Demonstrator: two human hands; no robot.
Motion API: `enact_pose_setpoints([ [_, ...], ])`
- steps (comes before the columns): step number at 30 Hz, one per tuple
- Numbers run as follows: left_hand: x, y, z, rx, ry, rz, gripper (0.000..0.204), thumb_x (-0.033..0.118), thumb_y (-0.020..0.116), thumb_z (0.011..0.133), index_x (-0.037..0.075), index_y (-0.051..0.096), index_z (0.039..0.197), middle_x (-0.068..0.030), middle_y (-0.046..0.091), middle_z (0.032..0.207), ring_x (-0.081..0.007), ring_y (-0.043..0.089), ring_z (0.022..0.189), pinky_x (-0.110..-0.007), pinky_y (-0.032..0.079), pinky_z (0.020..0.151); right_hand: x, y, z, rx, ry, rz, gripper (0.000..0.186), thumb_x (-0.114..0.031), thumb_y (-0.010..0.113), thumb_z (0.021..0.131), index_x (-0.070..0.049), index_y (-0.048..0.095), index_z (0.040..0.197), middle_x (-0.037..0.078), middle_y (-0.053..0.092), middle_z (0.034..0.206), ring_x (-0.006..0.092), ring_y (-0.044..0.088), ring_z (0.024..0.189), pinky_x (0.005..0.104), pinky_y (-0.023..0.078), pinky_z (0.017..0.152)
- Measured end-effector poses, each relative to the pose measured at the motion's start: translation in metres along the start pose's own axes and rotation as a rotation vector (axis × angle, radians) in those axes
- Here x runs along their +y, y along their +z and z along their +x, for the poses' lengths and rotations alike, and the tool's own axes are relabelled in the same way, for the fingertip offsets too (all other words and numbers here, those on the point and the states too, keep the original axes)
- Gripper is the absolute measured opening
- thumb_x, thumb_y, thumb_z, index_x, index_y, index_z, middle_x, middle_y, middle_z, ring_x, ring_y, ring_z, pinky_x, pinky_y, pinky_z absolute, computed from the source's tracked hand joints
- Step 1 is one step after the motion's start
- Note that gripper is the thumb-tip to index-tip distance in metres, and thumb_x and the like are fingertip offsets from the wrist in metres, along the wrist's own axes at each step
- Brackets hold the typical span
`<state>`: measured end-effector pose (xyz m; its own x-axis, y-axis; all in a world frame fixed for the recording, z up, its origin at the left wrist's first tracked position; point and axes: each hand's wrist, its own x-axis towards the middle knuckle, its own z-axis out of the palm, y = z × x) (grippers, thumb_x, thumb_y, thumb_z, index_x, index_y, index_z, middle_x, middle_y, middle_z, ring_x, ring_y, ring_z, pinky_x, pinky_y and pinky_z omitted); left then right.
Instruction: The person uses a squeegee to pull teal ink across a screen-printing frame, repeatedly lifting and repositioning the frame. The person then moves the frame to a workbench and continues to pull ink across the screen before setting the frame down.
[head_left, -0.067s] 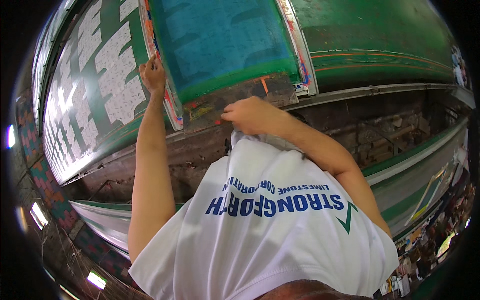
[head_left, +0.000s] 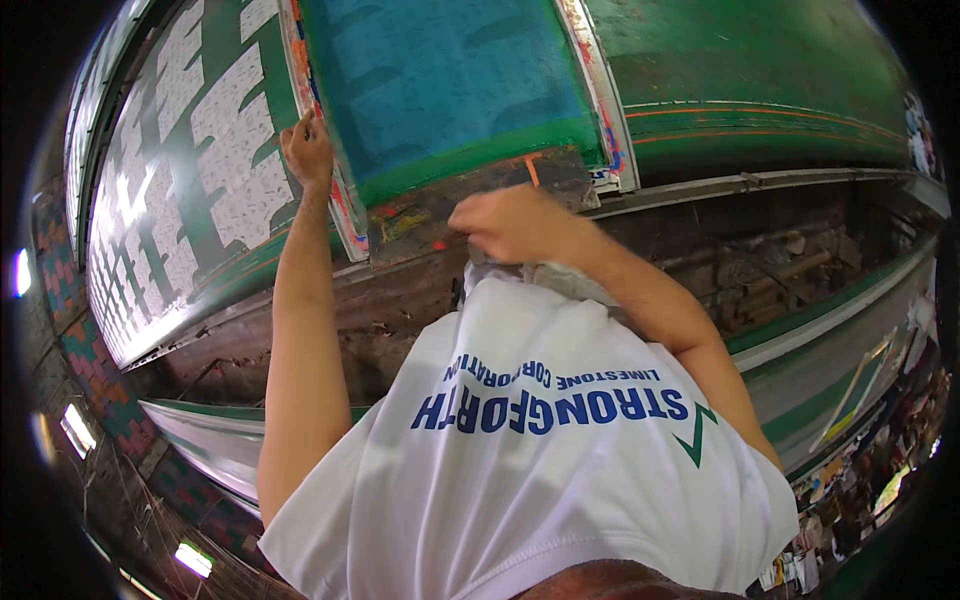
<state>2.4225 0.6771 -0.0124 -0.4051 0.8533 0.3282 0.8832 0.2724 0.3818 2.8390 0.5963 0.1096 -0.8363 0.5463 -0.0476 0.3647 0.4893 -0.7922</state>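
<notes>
As the left hand [head_left: 307, 150] bunches at the paint-crusted left rail [head_left: 299, 60] of a flat blue mesh screen [head_left: 450, 90], far in the head view, the blurred right hand [head_left: 520, 222] curls at the stained near board [head_left: 408, 216]; neither grip can be told. Steadying looks under way; lifting would call for firm holds.

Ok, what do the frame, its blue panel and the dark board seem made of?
Frame: probably metal, paint-smeared; bare edges look pale grey and straight.
Blue panel: perhaps fine mesh or film, smooth-looking; darker shapes show in it.
Dark board: possibly wood, dull; stains leave it uncertain.
</notes>
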Motion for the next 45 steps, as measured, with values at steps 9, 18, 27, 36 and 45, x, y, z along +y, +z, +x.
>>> enact_pose_setpoints([
  [9, -0.002, 0.003, 0.000, -0.003, 0.023, -0.013, 0.039, 0.033, 0.082, 0.088, 0.020, 0.080, 0.124, -0.0103, 0.062, 0.100, -0.0294, 0.064, 0.098, -0.044, 0.054, 0.088, 0.175, -0.107, -0.042, 0.562, 0.927, -0.181, 0.066, -0.046, 0.080, 0.087, -0.001, 0.071, 0.133, 0.026, 0.067, 0.133, 0.0406, 0.065, 0.123, 0.0467, 0.054, 0.102],
  [18, 0.003, 0.000, -0.001, -0.021, -0.001, -0.003, 0.041, 0.031, 0.082, 0.087, 0.018, 0.080, 0.125, -0.0101, 0.061, 0.100, -0.0299, 0.063, 0.099, -0.043, 0.053, 0.088, 0.172, -0.101, -0.027, 0.633, 0.812, -0.212, 0.056, -0.024, 0.085, 0.073, 0.005, 0.068, 0.118, 0.020, 0.065, 0.114, 0.0363, 0.065, 0.108, 0.0448, 0.054, 0.096],
  [27, 0.019, -0.016, 0.018, -0.079, -0.041, -0.081, 0.040, 0.027, 0.080, 0.090, 0.013, 0.079, 0.128, -0.0101, 0.060, 0.098, -0.0274, 0.062, 0.097, -0.040, 0.050, 0.087, 0.139, -0.131, -0.042, 0.818, 0.525, -0.130, 0.050, -0.017, 0.085, 0.073, 0.002, 0.066, 0.115, 0.014, 0.062, 0.111, 0.0303, 0.064, 0.102, 0.0395, 0.052, 0.093],
  [36, 0.191, 0.015, 0.072, 0.012, 0.263, -0.208, 0.033, 0.027, 0.076, 0.089, 0.019, 0.081, 0.121, -0.0104, 0.064, 0.096, -0.0304, 0.064, 0.096, -0.043, 0.053, 0.085, 0.177, -0.190, -0.182, 1.093, 0.630, 0.147, 0.055, -0.011, 0.089, 0.076, 0.002, 0.066, 0.124, 0.013, 0.061, 0.126, 0.0262, 0.067, 0.114, 0.0392, 0.055, 0.098],
  [45, 0.558, 0.098, 0.016, -0.163, 0.635, -0.527, 0.031, 0.029, 0.075, 0.090, 0.019, 0.081, 0.118, -0.0140, 0.062, 0.099, -0.0336, 0.063, 0.096, -0.045, 0.052, 0.085, 0.111, -0.242, -0.481, 1.454, 1.012, 0.103, 0.052, -0.008, 0.080, 0.086, 0.002, 0.063, 0.134, 0.015, 0.067, 0.125, 0.0276, 0.065, 0.109, 0.0401, 0.053, 0.096],
])
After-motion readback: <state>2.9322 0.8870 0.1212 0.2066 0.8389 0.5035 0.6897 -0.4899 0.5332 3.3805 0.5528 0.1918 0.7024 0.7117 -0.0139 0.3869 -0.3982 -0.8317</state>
